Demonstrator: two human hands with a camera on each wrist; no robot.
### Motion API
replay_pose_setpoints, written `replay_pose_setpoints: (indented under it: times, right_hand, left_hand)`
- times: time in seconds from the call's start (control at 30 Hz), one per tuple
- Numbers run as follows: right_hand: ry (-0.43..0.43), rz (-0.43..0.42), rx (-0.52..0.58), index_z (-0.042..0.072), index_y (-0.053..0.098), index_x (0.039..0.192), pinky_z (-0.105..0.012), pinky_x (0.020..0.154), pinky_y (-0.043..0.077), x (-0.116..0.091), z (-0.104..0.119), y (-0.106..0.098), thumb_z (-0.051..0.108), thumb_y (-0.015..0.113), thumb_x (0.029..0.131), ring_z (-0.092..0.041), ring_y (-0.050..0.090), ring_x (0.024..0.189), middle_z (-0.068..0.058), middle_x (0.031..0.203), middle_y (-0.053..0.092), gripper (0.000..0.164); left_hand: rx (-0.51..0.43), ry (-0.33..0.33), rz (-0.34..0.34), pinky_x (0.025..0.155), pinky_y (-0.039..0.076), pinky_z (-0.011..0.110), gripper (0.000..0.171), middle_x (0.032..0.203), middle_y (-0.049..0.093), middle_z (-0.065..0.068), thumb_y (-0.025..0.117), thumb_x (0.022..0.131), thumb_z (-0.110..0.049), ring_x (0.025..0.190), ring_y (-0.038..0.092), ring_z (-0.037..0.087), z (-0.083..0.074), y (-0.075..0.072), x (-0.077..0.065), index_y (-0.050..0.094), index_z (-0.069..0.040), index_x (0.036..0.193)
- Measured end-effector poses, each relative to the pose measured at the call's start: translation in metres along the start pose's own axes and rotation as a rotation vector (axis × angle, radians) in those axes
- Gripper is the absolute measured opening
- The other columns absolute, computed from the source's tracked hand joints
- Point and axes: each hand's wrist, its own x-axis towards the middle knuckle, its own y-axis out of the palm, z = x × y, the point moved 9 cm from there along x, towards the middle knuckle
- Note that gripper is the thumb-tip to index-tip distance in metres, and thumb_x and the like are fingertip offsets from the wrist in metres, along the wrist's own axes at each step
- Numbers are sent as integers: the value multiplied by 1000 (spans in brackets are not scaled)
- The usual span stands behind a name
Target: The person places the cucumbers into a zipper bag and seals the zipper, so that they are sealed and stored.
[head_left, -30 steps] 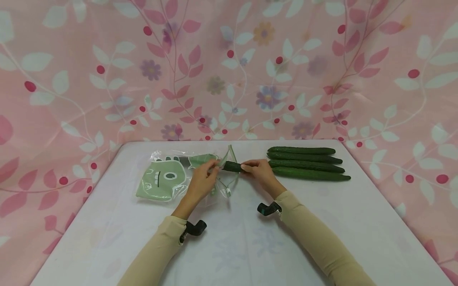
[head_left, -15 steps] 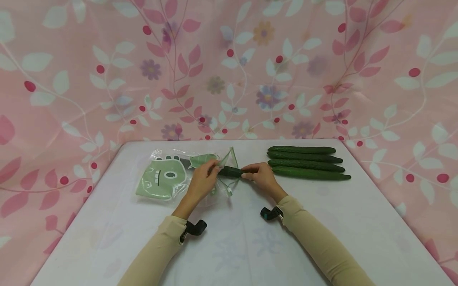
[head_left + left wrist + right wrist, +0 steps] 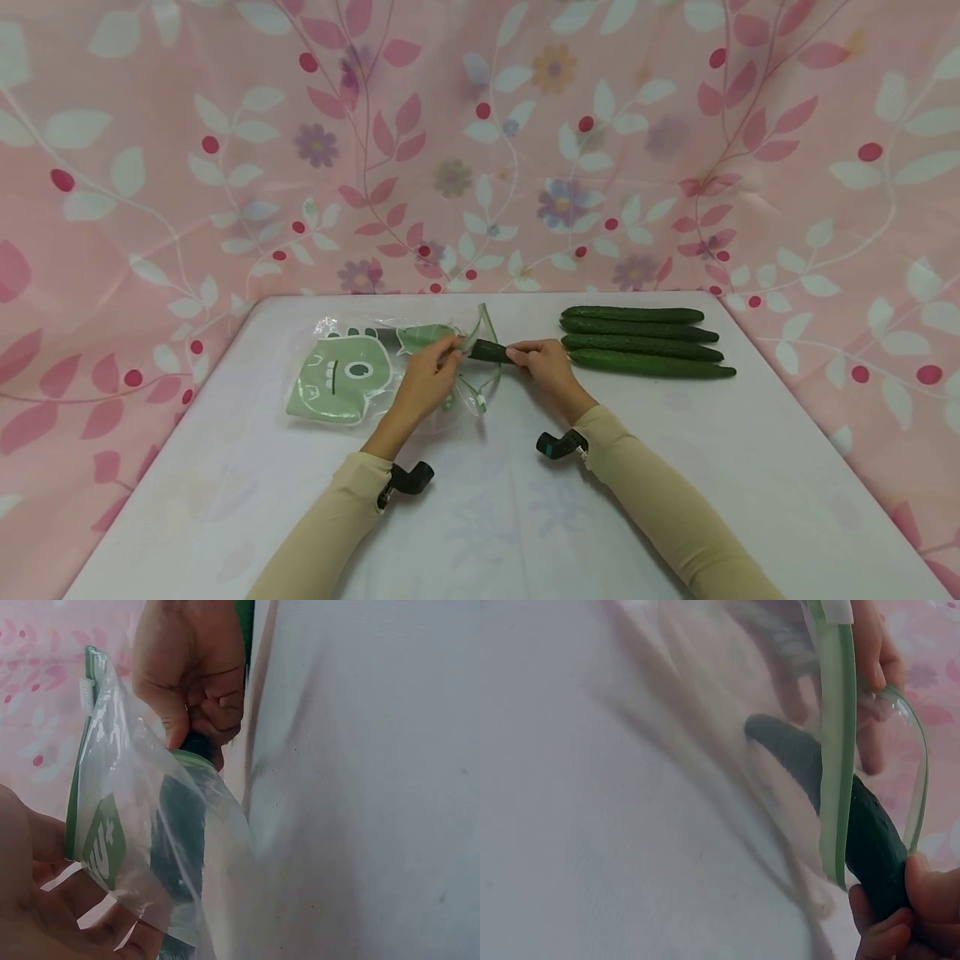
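My left hand [image 3: 426,382] pinches the opening edge of a clear plastic zip bag [image 3: 341,385] printed with a green one-eyed monster. In the left wrist view, its green-edged mouth [image 3: 73,802] stands spread apart, with a white slider [image 3: 87,696] on it. My right hand [image 3: 551,368] grips one end of a dark green cucumber [image 3: 489,351]. The right wrist view shows this cucumber [image 3: 874,832] passing through the mouth, its far tip inside the bag behind the film. Thumb and fingers [image 3: 936,889] hold the near end, outside the bag.
Several more cucumbers [image 3: 648,362] lie side by side at the back right of the white-covered table [image 3: 495,508], just beyond my right hand. A pink floral cloth [image 3: 480,167] hangs behind the table. Small black devices sit at both wrists.
My right hand with the cucumber shifts slightly right and down, then back up and left, nearly to where it was. My left hand and the bag stay almost in place.
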Motion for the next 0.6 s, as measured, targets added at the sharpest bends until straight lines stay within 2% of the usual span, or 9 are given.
replay_pose_setpoints:
  times: [0.1,0.27,0.43,0.5,0.6]
  right_hand:
    - [16,-7,32,-1,79,114,-29,67,43,1,4,4,15,74,97,-16,53,74,-4,85,67,24]
    - [33,-29,13,-1,79,115,-28,71,48,4,7,11,15,74,97,-17,61,79,-8,100,74,25]
    - [43,-21,51,-4,77,115,-27,76,51,7,12,21,13,75,96,-17,64,90,-13,114,74,26]
    - [35,-16,66,-5,77,115,-27,75,50,9,15,25,12,75,95,-16,62,89,-12,111,74,25]
    - [21,-16,80,-7,78,111,-26,69,48,13,19,30,9,75,94,-15,59,79,-7,96,73,23]
  left_hand:
    - [2,-3,1,79,54,44,23,116,72,7,57,105,-16,95,67,24,0,0,0,73,-12,121]
    - [9,16,0,77,53,44,23,116,72,8,58,105,-15,93,66,24,-3,1,-1,73,-12,121]
    - [27,21,4,78,53,45,21,117,71,10,58,104,-15,93,65,25,-3,3,-1,74,-13,119]
    - [28,22,6,78,53,45,21,117,71,10,59,104,-15,93,65,25,-3,4,-1,74,-13,119]
    - [23,21,17,74,52,42,20,117,71,9,59,105,-15,89,64,24,-3,6,0,74,-13,118]
